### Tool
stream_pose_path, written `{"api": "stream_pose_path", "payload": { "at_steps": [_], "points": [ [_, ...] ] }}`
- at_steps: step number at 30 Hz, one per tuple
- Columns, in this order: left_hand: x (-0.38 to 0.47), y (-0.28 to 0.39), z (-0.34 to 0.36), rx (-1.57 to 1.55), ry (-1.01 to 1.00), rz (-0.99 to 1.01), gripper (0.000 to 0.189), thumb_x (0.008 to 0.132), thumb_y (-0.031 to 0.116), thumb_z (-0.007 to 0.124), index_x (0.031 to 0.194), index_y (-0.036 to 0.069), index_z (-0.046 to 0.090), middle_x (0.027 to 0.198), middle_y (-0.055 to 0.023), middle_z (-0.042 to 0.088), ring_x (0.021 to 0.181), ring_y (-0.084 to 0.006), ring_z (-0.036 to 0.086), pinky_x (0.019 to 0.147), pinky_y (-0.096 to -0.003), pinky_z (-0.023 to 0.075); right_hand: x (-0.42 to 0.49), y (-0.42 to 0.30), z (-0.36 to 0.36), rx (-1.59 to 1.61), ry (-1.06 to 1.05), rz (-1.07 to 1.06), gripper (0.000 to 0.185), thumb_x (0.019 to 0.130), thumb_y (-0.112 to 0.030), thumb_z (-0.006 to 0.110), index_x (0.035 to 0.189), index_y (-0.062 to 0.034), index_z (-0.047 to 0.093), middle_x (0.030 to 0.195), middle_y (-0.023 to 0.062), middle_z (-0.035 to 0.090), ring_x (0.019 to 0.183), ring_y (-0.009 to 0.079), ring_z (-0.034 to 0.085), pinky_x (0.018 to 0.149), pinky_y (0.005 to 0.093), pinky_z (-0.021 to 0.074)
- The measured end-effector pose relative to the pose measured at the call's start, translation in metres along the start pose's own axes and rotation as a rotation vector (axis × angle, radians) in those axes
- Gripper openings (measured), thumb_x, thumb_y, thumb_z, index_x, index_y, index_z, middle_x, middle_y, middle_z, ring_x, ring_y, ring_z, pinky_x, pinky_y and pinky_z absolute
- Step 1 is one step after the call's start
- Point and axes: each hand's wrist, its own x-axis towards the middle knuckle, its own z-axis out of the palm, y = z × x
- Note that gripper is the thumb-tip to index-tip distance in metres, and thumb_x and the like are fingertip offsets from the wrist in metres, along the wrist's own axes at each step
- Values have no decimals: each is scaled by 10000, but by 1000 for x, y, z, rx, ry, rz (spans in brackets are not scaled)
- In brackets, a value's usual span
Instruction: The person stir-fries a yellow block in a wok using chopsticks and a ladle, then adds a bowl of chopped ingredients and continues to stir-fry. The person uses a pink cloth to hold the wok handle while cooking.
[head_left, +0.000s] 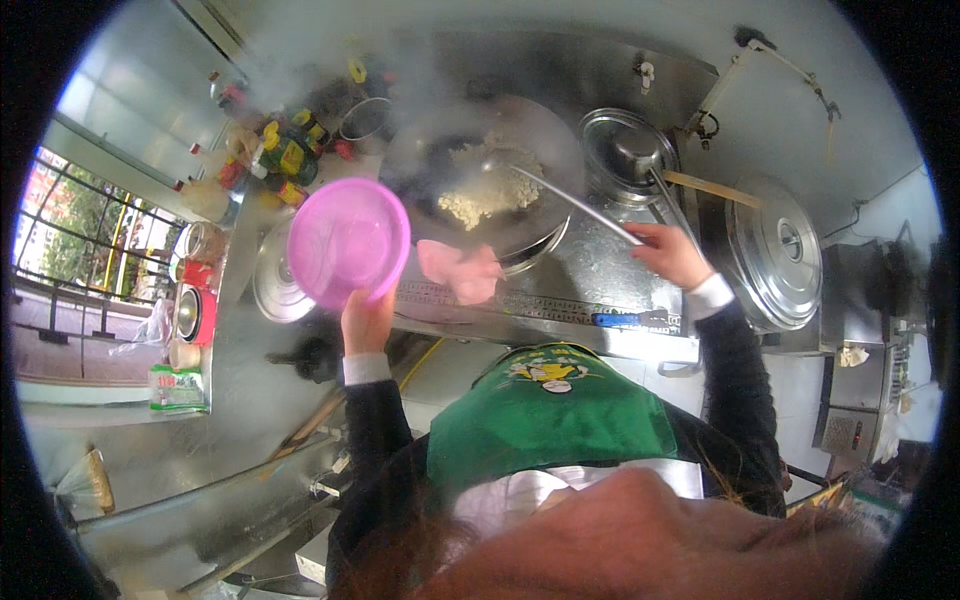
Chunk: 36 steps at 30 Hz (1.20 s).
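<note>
My left hand (369, 319) grips the rim of a pink plastic basin (341, 244), held left of the wok with its inside facing up; no food shows in it. My right hand (667, 251) is closed around the handle of a long metal ladle (581, 206). The ladle's bowl dips among pale, lumpy food (491, 193) in a large dark wok (551, 146). Steam rises over the wok and blurs its far side. A pink cloth (461, 270) lies at the wok's near edge.
Seasoning bottles (289, 154) crowd the back left. A metal lid (277, 277) lies behind the basin. On the right stand a steel pot (630, 154) holding a ladle and a large lidded pot (787, 247). A blue-handled tool (619, 320) rests along the stove's front edge.
</note>
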Motion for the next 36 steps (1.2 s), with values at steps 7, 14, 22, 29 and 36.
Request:
{"api": "stream_pose_path", "payload": {
  "at_steps": [7, 14, 22, 29, 36],
  "points": [
    [-32, 12, -36, -17, 141, -16, 436, 901, 4, 465, 1323, -104, 472, 1372, -212, 536, 1308, -331, 491, 1155, -457, 385, -92, -44, -96, -289, 38, 204, 426, 875, -56, 698, 1299, -79, 662, 942, 94, 732, 709, 150, 640, 660, 298, 513],
    [-1, -35, 31, 351, -51, -176, 407, 913, 72, 562, 1316, 44, 515, 1339, -112, 582, 1207, -238, 573, 975, -417, 502, -67, -16, 26, -319, 87, -57, 504, 854, -105, 701, 1348, -90, 603, 1265, 181, 644, 1100, 335, 654, 954, 396, 525],
    [-11, -209, 119, 684, -497, -631, 418, 969, 89, 590, 1372, 69, 483, 1299, -112, 577, 1066, -249, 608, 816, -420, 532, -114, -34, 93, 614, 703, 80, 383, 965, -224, 656, 1264, 5, 590, 1005, 115, 687, 829, 188, 675, 765, 335, 553],
    [-142, -302, 152, 779, -1136, -879, 747, 987, 261, 639, 1539, 72, 172, 1428, -175, 466, 1171, -301, 601, 970, -428, 519, -327, 72, 139, 1277, 1309, 239, 218, 974, -137, 595, 1136, 8, 609, 925, 63, 661, 746, 145, 637, 697, 301, 541],
    [-204, -406, 132, 1135, -1074, -1064, 245, 1047, 236, 537, 935, 28, 603, 660, -5, 550, 538, -77, 464, 516, -210, 377, -626, 280, 249, 1460, 2575, 453, 109, 944, -93, 586, 1029, -24, 595, 918, 88, 624, 732, 201, 599, 684, 371, 553]
  ]
}}
